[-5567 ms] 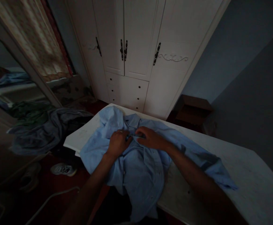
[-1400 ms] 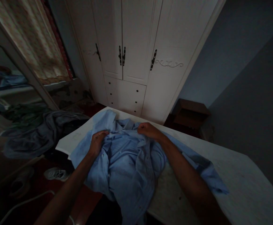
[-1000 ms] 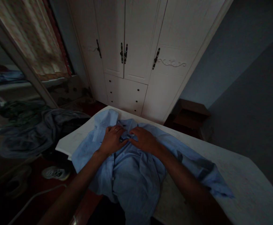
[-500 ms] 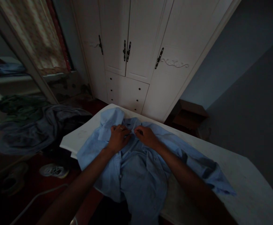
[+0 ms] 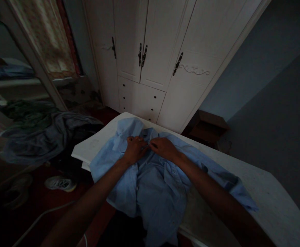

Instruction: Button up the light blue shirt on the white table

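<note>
A light blue button-up shirt [image 5: 157, 192] lies spread over a white table [image 5: 258, 185], its lower part hanging off the near edge. Near the collar, my left hand [image 5: 136, 149] pinches the shirt's fabric; a ring shows on one finger. Close beside it, my right hand [image 5: 162, 147] is closed on the cloth at the front opening, fingertips almost meeting the left ones. What lies between the fingertips is too dark and small to make out. One sleeve stretches out to the right under my right forearm.
A white wardrobe [image 5: 150, 44] with drawers stands behind the table. At left are a pile of dark clothes [image 5: 47, 133], a mirror [image 5: 13, 82], a sneaker [image 5: 60, 184] and a white cable [image 5: 44, 214] on the red floor. A brown wooden box [image 5: 210, 125] sits beyond the table.
The view has shifted slightly, so everything on the left appears a little further right. Both hands stay at the collar area, their fingertips slightly closer together.
</note>
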`<state>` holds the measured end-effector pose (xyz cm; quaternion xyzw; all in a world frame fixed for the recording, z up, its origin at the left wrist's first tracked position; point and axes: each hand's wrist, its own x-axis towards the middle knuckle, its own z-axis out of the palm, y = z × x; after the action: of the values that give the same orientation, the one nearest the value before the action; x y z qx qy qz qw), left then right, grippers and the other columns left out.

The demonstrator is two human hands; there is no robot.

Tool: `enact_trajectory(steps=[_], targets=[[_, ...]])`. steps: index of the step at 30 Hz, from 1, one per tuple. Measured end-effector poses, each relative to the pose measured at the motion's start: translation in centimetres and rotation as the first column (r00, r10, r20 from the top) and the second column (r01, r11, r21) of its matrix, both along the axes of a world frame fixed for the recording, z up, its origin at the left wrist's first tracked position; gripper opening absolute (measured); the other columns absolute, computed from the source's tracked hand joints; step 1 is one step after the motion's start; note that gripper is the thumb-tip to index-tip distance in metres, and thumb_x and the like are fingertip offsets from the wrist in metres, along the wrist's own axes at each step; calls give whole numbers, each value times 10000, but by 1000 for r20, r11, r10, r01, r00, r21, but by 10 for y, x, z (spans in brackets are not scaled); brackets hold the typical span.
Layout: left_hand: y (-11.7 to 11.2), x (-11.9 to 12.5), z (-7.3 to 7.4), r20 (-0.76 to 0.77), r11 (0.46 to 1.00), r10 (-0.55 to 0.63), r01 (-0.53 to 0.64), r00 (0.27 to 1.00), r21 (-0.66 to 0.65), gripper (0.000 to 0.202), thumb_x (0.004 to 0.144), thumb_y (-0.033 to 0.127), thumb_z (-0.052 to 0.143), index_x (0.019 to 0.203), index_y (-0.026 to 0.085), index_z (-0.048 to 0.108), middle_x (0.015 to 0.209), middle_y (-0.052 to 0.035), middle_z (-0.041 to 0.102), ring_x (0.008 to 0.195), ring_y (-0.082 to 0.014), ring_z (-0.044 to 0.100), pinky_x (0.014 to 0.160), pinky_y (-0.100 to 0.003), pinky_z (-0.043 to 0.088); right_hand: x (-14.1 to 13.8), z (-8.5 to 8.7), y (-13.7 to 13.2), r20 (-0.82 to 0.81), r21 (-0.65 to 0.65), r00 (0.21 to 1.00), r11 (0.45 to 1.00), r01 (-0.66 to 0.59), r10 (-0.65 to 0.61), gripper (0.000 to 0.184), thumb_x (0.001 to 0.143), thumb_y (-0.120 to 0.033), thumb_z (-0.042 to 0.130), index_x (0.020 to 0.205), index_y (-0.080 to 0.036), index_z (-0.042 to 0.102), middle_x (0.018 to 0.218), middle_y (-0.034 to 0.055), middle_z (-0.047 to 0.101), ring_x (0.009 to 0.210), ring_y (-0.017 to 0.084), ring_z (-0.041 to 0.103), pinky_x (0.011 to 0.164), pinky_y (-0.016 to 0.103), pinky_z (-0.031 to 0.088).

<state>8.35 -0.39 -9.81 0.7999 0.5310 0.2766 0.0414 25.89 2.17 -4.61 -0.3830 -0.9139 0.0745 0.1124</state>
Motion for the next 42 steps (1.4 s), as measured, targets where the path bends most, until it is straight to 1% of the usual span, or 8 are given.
enact_trajectory(steps=[3, 7, 14, 19, 28, 35, 38, 42], targets=[[0, -1, 2, 28, 1000, 9, -8, 1000, -5, 215, 914, 289, 514, 974, 244, 716, 937, -70, 670, 961, -263, 558, 842, -452, 299, 2, 2, 3, -102, -51, 995, 999, 4, -10, 197, 920, -225, 538, 844, -162, 709, 785, 45, 706, 716, 154, 616, 688, 249, 409], [0, -1, 4, 39, 1000, -2, 3, 999, -21, 233, 905, 280, 511, 1009, 263, 719, 940, -67, 671, 964, -267, 561, 846, -455, 309, 8, -6, 9, -288, -223, 952, 974, 42, -107, 198, 885, -267, 578, 835, -156, 735, 727, 18, 702, 667, 136, 612, 646, 229, 412], [4, 0, 2, 98, 995, 15, -5, 995, -99, 238, 886, 262, 521, 999, 260, 729, 923, -68, 674, 975, -266, 572, 879, -464, 324, 11, -22, 22, -401, -365, 899, 931, 18, -174, 209, 811, -316, 616, 796, -145, 735, 700, 19, 698, 666, 150, 633, 624, 227, 438], [8, 0, 0, 164, 985, 47, -18, 985, -173, 245, 881, 235, 507, 969, 252, 736, 932, -63, 681, 992, -260, 580, 912, -469, 327, 6, -27, 27, -413, -405, 890, 914, 10, -193, 189, 774, -306, 628, 766, -142, 722, 668, 12, 685, 634, 145, 624, 602, 223, 442], [11, -4, -2, 167, 975, 9, 28, 986, -222, 270, 894, 254, 485, 994, 250, 735, 917, -54, 696, 982, -241, 592, 925, -453, 331, 8, -33, 32, -405, -399, 904, 916, -41, -136, 214, 800, -334, 645, 813, -151, 754, 745, 35, 729, 715, 172, 661, 657, 239, 456], [10, 1, -3, 126, 979, 74, -48, 989, -198, 236, 877, 287, 517, 970, 239, 728, 956, -61, 696, 1043, -270, 585, 932, -466, 326, 8, -39, 26, -392, -325, 910, 946, 0, -135, 173, 851, -257, 601, 897, -164, 739, 803, 30, 738, 736, 164, 663, 686, 240, 465], [9, 1, -4, 125, 981, 78, -53, 989, -186, 222, 855, 296, 539, 960, 238, 727, 936, -55, 692, 1027, -262, 584, 933, -451, 335, 4, -36, 17, -296, -216, 948, 975, 57, -121, 156, 845, -246, 631, 932, -159, 727, 793, 36, 724, 718, 159, 647, 683, 242, 456], [7, 0, -3, 140, 985, 44, -19, 989, -173, 213, 831, 287, 558, 955, 243, 726, 893, -41, 689, 988, -250, 589, 925, -448, 337, -1, -31, 6, -174, -30, 981, 996, 81, -85, 150, 875, -274, 635, 923, -160, 719, 890, 80, 720, 833, 191, 645, 771, 278, 449]])
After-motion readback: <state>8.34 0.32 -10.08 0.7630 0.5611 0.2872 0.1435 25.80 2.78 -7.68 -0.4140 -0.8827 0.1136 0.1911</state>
